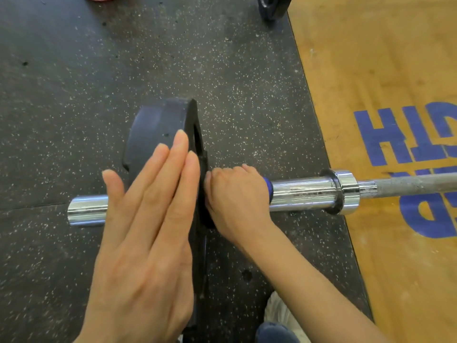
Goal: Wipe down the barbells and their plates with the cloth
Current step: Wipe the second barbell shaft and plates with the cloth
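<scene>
A barbell lies across the floor, its chrome sleeve (304,194) running left to right with a grey shaft (415,181) going off to the right. One black plate (158,129) stands on the sleeve. My left hand (148,231) lies flat with straight fingers against the plate's outer face. My right hand (235,196) grips a blue cloth (268,188) wrapped round the sleeve, tight against the plate's inner side. Only a small edge of the cloth shows past my fist.
Black speckled rubber flooring (99,70) lies under the plate. A wooden platform (371,58) with blue lettering begins to the right. Another dark plate (272,6) sits at the top edge. A white and blue shoe (277,320) shows at the bottom.
</scene>
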`<move>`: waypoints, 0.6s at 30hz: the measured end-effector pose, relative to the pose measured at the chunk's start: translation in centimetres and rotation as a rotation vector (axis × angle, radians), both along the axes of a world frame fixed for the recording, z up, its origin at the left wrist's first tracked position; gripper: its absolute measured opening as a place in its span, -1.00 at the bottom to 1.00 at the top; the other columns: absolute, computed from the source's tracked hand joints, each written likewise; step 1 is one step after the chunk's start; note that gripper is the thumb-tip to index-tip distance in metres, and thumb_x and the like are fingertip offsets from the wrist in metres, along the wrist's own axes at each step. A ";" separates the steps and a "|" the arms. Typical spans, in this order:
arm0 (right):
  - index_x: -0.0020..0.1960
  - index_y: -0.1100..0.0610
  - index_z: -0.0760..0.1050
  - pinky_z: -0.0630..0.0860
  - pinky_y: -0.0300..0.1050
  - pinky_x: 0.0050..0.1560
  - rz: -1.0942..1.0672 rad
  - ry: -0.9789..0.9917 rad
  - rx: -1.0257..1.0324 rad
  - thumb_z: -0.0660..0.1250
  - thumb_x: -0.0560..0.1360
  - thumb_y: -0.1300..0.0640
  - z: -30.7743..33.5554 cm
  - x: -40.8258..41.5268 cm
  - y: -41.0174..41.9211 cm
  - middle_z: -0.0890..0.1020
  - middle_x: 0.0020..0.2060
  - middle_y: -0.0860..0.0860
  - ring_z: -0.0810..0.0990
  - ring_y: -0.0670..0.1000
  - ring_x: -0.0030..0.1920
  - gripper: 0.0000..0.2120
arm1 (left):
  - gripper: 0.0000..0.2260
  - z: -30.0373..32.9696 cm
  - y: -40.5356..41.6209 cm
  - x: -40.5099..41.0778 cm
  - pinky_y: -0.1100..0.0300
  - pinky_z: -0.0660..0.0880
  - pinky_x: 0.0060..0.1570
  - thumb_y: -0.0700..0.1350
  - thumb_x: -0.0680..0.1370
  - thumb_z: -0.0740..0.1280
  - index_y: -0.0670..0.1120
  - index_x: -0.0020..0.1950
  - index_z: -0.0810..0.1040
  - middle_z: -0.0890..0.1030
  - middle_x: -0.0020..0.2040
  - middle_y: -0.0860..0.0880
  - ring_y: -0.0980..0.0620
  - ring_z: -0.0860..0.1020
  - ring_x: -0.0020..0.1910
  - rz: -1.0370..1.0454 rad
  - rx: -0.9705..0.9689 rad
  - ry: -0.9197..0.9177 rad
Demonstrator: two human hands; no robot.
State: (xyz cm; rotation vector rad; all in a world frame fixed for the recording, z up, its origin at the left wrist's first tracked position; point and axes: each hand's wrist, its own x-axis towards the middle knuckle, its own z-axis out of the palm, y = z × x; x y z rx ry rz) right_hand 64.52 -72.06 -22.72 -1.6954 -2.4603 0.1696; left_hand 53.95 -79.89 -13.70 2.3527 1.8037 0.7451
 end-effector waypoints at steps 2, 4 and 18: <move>-0.28 0.00 0.32 0.37 -0.01 -0.24 0.021 0.030 0.077 0.14 0.61 0.12 -0.3 1.2 -0.1 0.54 -0.39 0.01 0.52 0.13 -0.36 -0.72 | -0.49 0.1 0.0 0.1 0.00 -0.14 0.59 -0.40 0.53 0.08 -0.33 0.51 0.24 0.26 0.55 -0.23 -0.09 0.17 0.59 0.006 0.010 0.006; -0.27 0.00 0.28 0.24 -0.02 -0.27 0.014 -0.063 0.135 0.10 0.60 0.12 -0.7 3.2 -0.4 0.50 -0.39 0.01 0.44 0.12 -0.36 -0.74 | -0.49 0.4 0.2 0.2 0.00 -0.12 0.59 -0.41 0.52 0.08 -0.33 0.49 0.29 0.29 0.53 -0.24 -0.13 0.21 0.57 0.013 0.019 -0.009; -0.18 0.06 0.48 0.30 0.02 -0.13 -0.060 0.045 0.162 0.06 0.63 0.11 -1.2 -0.1 0.3 0.56 -0.30 0.05 0.51 0.14 -0.24 -0.70 | -0.51 1.0 3.5 -0.2 0.04 -0.12 0.59 -0.32 0.53 0.08 -0.27 0.47 0.39 0.35 0.51 -0.14 -0.10 0.27 0.54 0.017 -0.016 -0.130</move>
